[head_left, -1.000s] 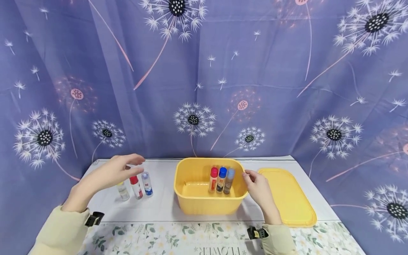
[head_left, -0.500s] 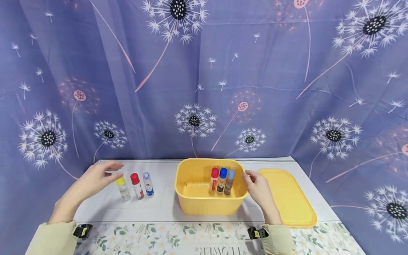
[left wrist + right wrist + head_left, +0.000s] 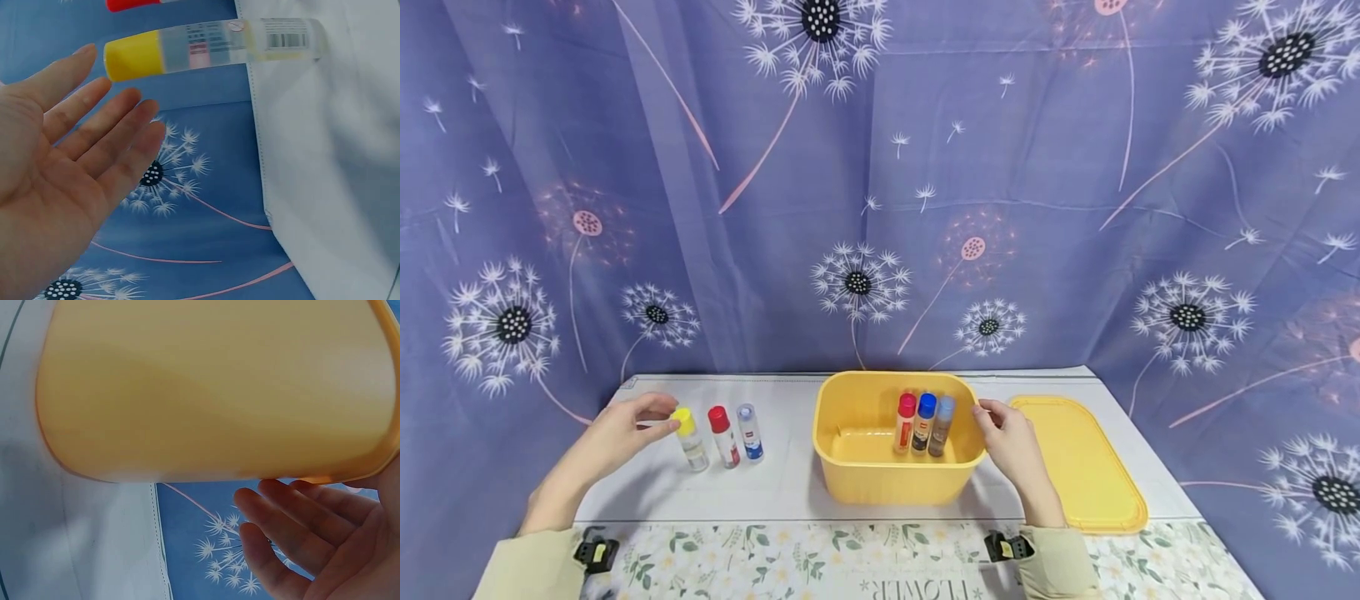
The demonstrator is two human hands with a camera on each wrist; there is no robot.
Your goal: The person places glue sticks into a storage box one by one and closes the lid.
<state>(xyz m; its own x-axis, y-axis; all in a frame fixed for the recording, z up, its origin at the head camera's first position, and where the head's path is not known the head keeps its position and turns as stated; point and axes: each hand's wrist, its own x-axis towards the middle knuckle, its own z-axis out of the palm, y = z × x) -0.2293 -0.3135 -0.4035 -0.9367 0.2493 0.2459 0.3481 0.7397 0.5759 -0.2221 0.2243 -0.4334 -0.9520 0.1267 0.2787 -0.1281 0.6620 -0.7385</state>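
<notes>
Three small clear bottles stand in a row on the white cloth: yellow-capped [image 3: 688,438], red-capped [image 3: 723,436] and blue-labelled [image 3: 748,432]. My left hand [image 3: 628,427] hovers just left of the yellow-capped bottle [image 3: 212,49], and in the wrist view its fingers [image 3: 112,119] are straight and clear of the cap. A yellow tub [image 3: 857,479] holds three upright bottles with red [image 3: 905,422], blue [image 3: 923,422] and grey caps [image 3: 940,424]. My right hand [image 3: 1011,442] rests against the tub's right rim, its fingers [image 3: 294,531] relaxed beside the tub wall [image 3: 212,394].
A flat yellow lid [image 3: 1078,462] lies right of the tub. A floral runner [image 3: 820,558] covers the table's near edge. A purple dandelion-print curtain [image 3: 880,183] hangs close behind the table and to both sides.
My left hand has drawn back leftward and down, from above the three bottles to beside the yellow-capped one. The right hand has stayed at the tub's rim.
</notes>
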